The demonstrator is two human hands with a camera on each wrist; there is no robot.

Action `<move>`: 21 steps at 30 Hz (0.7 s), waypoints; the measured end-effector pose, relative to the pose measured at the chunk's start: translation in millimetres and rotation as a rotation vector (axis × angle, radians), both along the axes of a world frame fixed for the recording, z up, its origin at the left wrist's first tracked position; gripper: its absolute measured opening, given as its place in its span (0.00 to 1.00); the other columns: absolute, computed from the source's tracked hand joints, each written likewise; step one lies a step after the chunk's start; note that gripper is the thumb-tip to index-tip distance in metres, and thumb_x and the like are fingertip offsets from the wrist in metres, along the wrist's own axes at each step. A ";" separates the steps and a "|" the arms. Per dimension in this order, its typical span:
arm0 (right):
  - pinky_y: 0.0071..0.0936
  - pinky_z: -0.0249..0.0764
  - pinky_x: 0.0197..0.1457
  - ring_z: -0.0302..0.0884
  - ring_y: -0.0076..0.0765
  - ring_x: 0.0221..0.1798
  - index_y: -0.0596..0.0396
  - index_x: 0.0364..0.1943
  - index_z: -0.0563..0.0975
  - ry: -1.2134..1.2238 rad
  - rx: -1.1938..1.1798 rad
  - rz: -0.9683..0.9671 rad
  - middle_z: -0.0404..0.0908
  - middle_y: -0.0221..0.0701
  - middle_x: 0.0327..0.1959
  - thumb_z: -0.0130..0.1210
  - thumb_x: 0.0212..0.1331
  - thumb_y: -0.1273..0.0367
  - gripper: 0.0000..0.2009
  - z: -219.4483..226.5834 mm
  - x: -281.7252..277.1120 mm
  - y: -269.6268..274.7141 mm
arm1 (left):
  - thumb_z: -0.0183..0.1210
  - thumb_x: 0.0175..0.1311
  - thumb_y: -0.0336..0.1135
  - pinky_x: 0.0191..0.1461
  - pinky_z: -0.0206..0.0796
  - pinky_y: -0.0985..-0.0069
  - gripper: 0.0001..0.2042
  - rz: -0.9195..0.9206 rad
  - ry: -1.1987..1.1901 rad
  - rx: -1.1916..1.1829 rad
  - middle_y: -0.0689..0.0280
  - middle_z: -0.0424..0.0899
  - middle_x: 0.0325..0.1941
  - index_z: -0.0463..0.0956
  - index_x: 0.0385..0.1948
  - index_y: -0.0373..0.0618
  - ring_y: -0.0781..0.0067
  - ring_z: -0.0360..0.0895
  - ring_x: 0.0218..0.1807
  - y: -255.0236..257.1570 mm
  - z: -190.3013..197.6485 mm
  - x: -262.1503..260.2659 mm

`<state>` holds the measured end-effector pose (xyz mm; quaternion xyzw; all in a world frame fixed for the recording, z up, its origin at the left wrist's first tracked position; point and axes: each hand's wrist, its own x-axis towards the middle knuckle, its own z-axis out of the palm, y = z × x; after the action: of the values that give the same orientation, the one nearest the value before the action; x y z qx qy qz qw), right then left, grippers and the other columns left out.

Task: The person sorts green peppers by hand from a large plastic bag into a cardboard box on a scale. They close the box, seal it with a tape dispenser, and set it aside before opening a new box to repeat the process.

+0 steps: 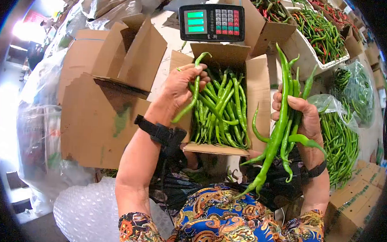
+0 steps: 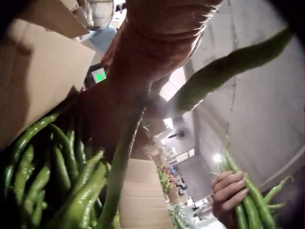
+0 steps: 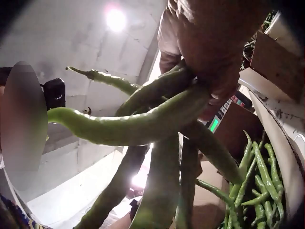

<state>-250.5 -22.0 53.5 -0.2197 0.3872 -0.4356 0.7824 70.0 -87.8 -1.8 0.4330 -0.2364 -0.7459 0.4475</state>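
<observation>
In the head view an open cardboard box (image 1: 259, 80) holds many long green peppers (image 1: 221, 105). Over its left side, the left hand (image 1: 184, 84) pinches green peppers, one of which (image 1: 196, 89) hangs down past the wrist. The right hand (image 1: 306, 114), to the right of the box, grips a bunch of long green peppers (image 1: 278, 128) pointing several ways. The left wrist view shows the left hand (image 2: 152, 47) close above the boxed peppers (image 2: 86, 195). Peppers (image 3: 138, 124) fan out from the right hand (image 3: 209, 43) in the right wrist view.
A scale display (image 1: 212, 22) stands behind the box. Empty cardboard boxes (image 1: 104, 118) are at the left, bubble wrap (image 1: 86, 211) at the lower left. On the right are a white foam crate (image 1: 307, 73) of peppers, bagged peppers (image 1: 339, 143) and a closed carton (image 1: 352, 203).
</observation>
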 end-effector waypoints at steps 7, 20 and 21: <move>0.28 0.71 0.42 0.66 0.30 0.40 0.57 0.58 0.67 -0.375 -0.095 0.052 0.69 0.31 0.41 0.57 0.56 0.68 0.25 8.6 12.0 -3.4 | 0.55 0.69 0.33 0.23 0.61 0.93 0.15 0.001 -0.015 -0.118 0.66 0.76 0.35 0.70 0.52 0.32 0.88 0.69 0.29 -21.2 27.7 15.4; 0.23 0.79 0.40 0.82 0.27 0.35 0.61 0.45 0.79 0.115 -0.007 -0.040 0.84 0.32 0.36 0.59 0.59 0.68 0.14 -6.1 18.7 -8.0 | 0.63 0.60 0.45 0.48 0.72 0.68 0.23 -0.338 -1.475 -0.619 0.53 0.85 0.43 0.75 0.50 0.36 0.67 0.82 0.43 17.3 8.3 -14.6; 0.23 0.79 0.40 0.82 0.26 0.34 0.61 0.43 0.80 0.133 0.011 -0.032 0.84 0.31 0.35 0.60 0.58 0.68 0.12 -7.0 21.2 -7.7 | 0.62 0.61 0.43 0.47 0.72 0.70 0.21 -0.167 -1.240 -0.653 0.55 0.85 0.41 0.76 0.49 0.36 0.70 0.81 0.42 23.6 16.8 -15.7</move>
<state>-229.3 -29.7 46.6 -0.2376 0.4440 -0.4306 0.7490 54.3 -64.1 15.0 0.6021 -0.6921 -0.2843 0.2787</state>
